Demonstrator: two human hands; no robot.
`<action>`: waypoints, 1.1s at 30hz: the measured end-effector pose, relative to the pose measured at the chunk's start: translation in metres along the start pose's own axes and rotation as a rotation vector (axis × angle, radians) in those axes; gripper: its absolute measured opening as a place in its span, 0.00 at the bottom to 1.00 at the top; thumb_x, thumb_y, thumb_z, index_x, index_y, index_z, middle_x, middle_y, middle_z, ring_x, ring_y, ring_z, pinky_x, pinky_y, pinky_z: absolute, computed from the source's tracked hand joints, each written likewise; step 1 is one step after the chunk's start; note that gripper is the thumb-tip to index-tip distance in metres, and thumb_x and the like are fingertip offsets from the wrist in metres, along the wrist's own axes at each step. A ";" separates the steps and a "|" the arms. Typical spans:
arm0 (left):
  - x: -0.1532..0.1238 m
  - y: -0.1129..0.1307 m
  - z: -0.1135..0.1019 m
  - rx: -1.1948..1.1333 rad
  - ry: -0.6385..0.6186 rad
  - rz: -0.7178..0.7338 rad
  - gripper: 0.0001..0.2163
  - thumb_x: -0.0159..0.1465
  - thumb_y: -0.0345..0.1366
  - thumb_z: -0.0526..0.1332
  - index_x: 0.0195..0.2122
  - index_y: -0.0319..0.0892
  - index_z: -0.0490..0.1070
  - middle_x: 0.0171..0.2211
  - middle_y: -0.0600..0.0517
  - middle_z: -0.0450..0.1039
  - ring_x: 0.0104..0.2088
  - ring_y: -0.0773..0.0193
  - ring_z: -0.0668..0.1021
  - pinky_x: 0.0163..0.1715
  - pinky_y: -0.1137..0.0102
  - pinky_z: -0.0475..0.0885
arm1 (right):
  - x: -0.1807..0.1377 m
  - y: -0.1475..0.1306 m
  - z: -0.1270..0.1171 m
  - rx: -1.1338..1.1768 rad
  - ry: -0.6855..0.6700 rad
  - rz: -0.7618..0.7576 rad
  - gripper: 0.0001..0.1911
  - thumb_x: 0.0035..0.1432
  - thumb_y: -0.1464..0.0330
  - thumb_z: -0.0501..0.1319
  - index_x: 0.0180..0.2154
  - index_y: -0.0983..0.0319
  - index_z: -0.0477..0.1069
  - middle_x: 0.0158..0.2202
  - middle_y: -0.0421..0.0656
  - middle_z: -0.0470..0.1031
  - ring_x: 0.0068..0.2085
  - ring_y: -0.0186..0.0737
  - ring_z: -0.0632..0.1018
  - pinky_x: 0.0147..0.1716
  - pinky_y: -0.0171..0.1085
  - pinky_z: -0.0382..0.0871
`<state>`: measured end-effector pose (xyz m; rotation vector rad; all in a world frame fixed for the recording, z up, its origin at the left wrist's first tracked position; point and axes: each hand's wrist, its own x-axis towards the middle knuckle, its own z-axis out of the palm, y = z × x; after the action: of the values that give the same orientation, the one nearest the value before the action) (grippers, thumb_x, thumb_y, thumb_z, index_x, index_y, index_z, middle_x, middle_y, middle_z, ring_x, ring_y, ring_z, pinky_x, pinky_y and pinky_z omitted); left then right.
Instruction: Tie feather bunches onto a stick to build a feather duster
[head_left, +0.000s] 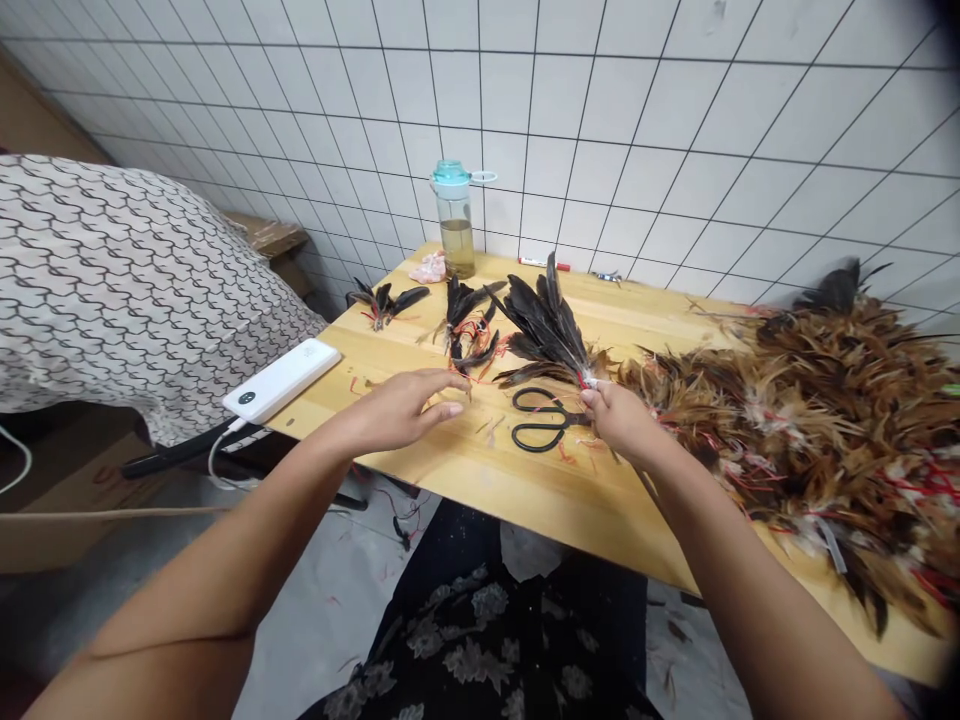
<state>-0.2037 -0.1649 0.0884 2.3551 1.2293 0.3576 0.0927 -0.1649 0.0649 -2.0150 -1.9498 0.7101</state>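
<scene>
My right hand point(616, 412) pinches a bundle of black feathers point(550, 325) by its quill end, where a bit of red string shows. The feathers fan up and to the left, over the wooden table point(420, 450). Black-handled scissors point(541, 420) lie just under that hand, their blades partly hidden by it. My left hand point(409, 405) hovers above the table to the left, fingers extended, holding nothing. Beyond it lie a small clump of black feathers point(459, 305) and a tangle of red string point(472, 335). Another small feather clump point(382, 302) rests farther left.
A big heap of brown feathers point(795, 400) covers the table's right side. At the back stand a water bottle point(456, 235) and a red marker point(544, 264) lying by the tiled wall. A white power bank point(283, 380) with a cable sits on the left edge.
</scene>
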 end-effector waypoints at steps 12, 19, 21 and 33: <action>0.036 0.052 0.075 -0.900 -0.112 0.056 0.17 0.66 0.47 0.54 0.45 0.37 0.69 0.27 0.52 0.71 0.25 0.70 0.73 0.28 0.73 0.68 | -0.014 -0.021 -0.023 -0.157 0.055 -0.047 0.12 0.65 0.69 0.48 0.34 0.64 0.68 0.33 0.50 0.76 0.34 0.41 0.74 0.32 0.34 0.59; 0.034 0.033 0.004 -0.060 0.316 0.348 0.10 0.66 0.36 0.55 0.33 0.39 0.74 0.31 0.49 0.74 0.33 0.66 0.74 0.35 0.71 0.67 | -0.033 -0.010 -0.012 -0.318 -0.028 -0.003 0.08 0.62 0.72 0.50 0.40 0.64 0.67 0.33 0.51 0.77 0.36 0.45 0.78 0.30 0.35 0.59; 0.039 0.034 -0.012 0.120 0.349 0.430 0.09 0.66 0.34 0.55 0.34 0.41 0.75 0.32 0.49 0.73 0.35 0.64 0.74 0.37 0.69 0.67 | -0.036 -0.007 -0.007 -0.380 -0.022 -0.003 0.09 0.62 0.72 0.49 0.42 0.64 0.66 0.32 0.52 0.76 0.36 0.47 0.78 0.30 0.36 0.58; 0.115 -0.016 -0.053 -0.169 0.129 0.301 0.14 0.64 0.37 0.55 0.35 0.32 0.77 0.31 0.52 0.75 0.36 0.69 0.77 0.41 0.70 0.68 | -0.083 -0.007 -0.015 -0.512 -0.072 -0.229 0.09 0.59 0.77 0.46 0.35 0.61 0.62 0.31 0.47 0.71 0.28 0.40 0.71 0.26 0.36 0.53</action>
<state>-0.1722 -0.0478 0.1281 2.3984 0.8573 0.6924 0.0956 -0.2436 0.0950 -1.9850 -2.5551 0.2444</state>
